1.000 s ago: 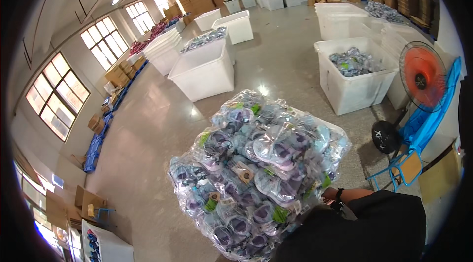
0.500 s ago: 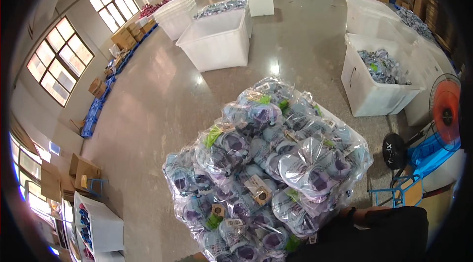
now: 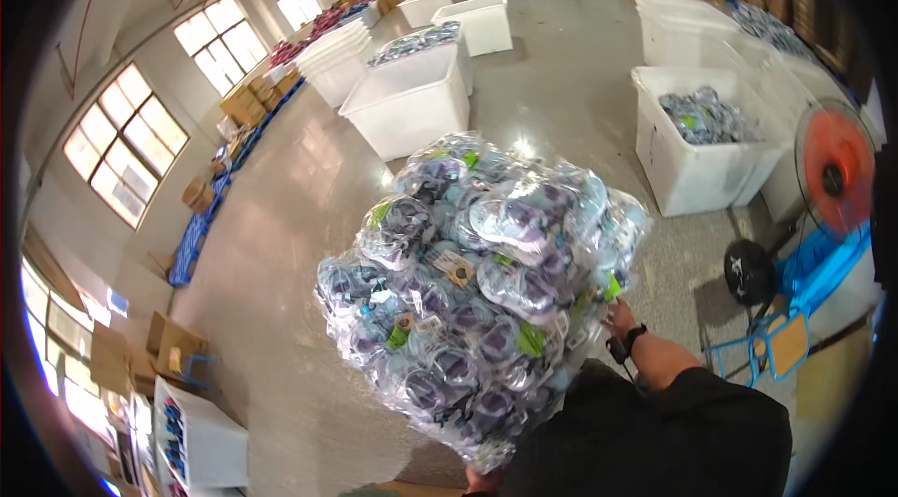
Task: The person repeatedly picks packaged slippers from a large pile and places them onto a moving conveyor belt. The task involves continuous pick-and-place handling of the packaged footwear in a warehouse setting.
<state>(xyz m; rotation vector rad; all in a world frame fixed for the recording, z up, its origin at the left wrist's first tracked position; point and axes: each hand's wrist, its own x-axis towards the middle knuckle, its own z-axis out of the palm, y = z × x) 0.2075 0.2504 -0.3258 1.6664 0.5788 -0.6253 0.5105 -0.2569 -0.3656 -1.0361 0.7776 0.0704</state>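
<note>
A large heap of pale blue and purple shoes in clear plastic bags (image 3: 449, 301), with green and brown tags among them, fills the space in front of me. At its right edge, my right hand (image 3: 619, 316) is closed against the bags, and a dark band circles that wrist. My left hand (image 3: 483, 480) grips the heap's near lower end, low in the picture, and only part of it shows. The heap hides most of the fingers and whatever lies beneath it.
A white bin (image 3: 407, 109) stands ahead, and another white bin (image 3: 702, 165) with bagged shoes is at right. Close on the right are a fan (image 3: 835, 170) and a blue-framed stool (image 3: 786, 347). Cardboard boxes (image 3: 173, 347) and a white container (image 3: 215, 441) line the left.
The heap has shifted left and up in the picture and turned somewhat. My right hand and forearm have come into sight beside it, and my left hand shows at the bottom.
</note>
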